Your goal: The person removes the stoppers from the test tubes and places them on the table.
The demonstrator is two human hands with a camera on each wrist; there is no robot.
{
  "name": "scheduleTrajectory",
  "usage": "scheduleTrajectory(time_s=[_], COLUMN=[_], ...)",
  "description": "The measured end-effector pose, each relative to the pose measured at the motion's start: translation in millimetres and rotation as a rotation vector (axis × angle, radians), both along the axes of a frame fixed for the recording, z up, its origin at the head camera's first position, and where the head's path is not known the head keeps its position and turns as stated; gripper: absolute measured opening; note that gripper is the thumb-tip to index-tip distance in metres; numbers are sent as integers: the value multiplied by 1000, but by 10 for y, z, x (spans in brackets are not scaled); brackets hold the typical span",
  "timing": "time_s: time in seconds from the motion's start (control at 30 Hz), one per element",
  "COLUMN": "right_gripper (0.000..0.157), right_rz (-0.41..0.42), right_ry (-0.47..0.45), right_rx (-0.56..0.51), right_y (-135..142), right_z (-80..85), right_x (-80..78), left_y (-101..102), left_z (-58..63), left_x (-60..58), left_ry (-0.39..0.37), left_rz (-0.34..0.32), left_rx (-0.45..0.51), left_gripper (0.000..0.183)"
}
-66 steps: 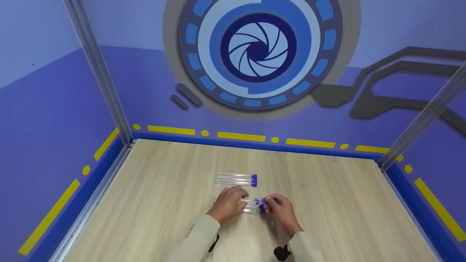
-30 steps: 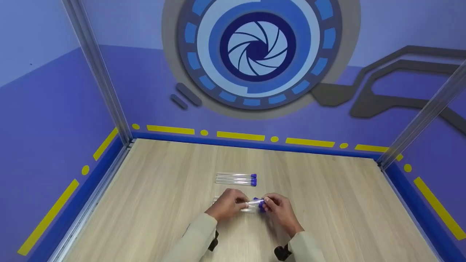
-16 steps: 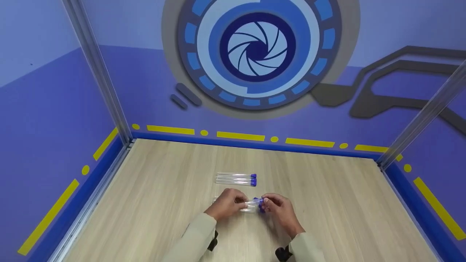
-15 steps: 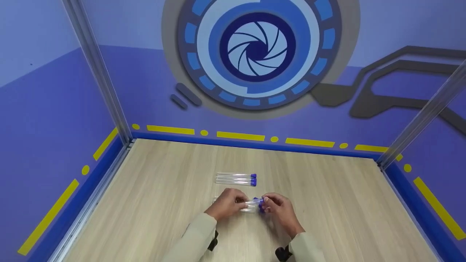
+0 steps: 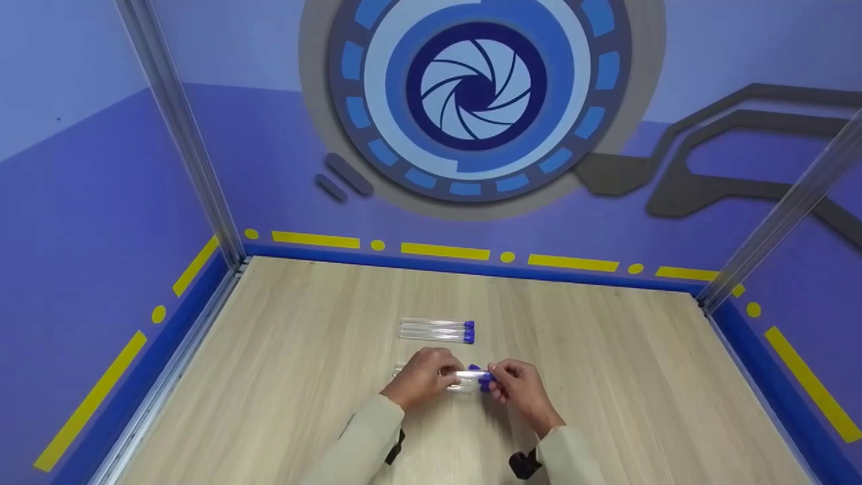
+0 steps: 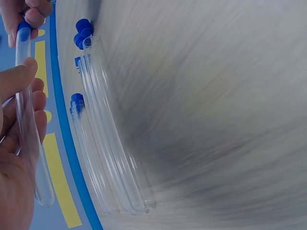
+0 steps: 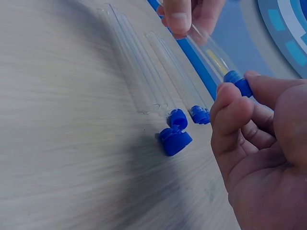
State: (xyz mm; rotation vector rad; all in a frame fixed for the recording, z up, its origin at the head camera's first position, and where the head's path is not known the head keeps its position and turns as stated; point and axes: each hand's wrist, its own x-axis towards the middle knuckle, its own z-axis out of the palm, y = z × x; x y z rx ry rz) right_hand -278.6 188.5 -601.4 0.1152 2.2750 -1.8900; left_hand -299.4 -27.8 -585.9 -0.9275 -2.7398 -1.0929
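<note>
My left hand point(image 5: 423, 378) grips a clear test tube point(image 6: 43, 179) around its body, above the table. My right hand point(image 5: 526, 392) pinches a blue cap point(image 7: 239, 82) between thumb and fingers. In both wrist views the cap sits in the tube's mouth. Below lie several uncapped test tubes point(image 6: 112, 129), side by side and partly hidden by my left hand in the head view. Loose blue caps point(image 7: 175, 140) rest just beyond their mouths.
Several capped test tubes point(image 5: 434, 330) lie in a row farther back on the wooden table point(image 5: 303, 350). A printed blue panel point(image 5: 269, 168) closes the back, with metal posts point(image 5: 192, 135) at the corners.
My left hand has lifted a test tube from the near row. The right hand has brought the cap to its mouth, and over the last half second both stay nearly in place.
</note>
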Motion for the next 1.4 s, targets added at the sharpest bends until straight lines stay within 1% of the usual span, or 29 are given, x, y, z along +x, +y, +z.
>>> scheduleTrajectory(time_s=[0.1, 0.23, 0.33, 0.43, 0.57, 0.77, 0.93, 1.0, 1.03, 1.17, 1.27, 1.4], right_gripper=[29, 23, 24, 25, 28, 31, 30, 26, 25, 21, 21, 21], right_rz=[-8, -4, 12, 26, 39, 54, 68, 80, 92, 130, 133, 103], right_ry=[9, 14, 19, 18, 22, 50, 75, 91, 106, 132, 151, 158], right_rx=[6, 19, 18, 14, 6, -2, 9, 10, 9, 27, 42, 58], right_y=[-2, 9, 19, 31, 43, 45, 43, 32, 35, 8, 7, 32], right_z=[10, 33, 43, 36, 9, -22, -30, 37, 42, 178, 168, 54], right_x=[-5, -9, -10, -13, -18, -29, -27, 10, 18, 81, 71, 27], left_y=[-8, -28, -44, -52, -57, -65, -81, -85, -89, -100, -98, -89], left_z=[-1, -9, -16, -20, -28, -52, -60, -59, -56, -54, -56, -45], left_x=[-19, -31, -33, -31, -26, -35, -26, -23, -22, -26, -27, -12], left_ry=[0, -104, -184, -220, -230, -204, -210, -219, -225, -231, -244, -289], left_rz=[-18, -15, -8, -11, -11, -17, -9, -6, -5, -18, -28, -35], left_rx=[11, 36, 64, 80, 85, 77, 63, 61, 59, 37, 8, 0], left_gripper=[11, 12, 12, 13, 14, 15, 16, 16, 16, 13, 13, 17])
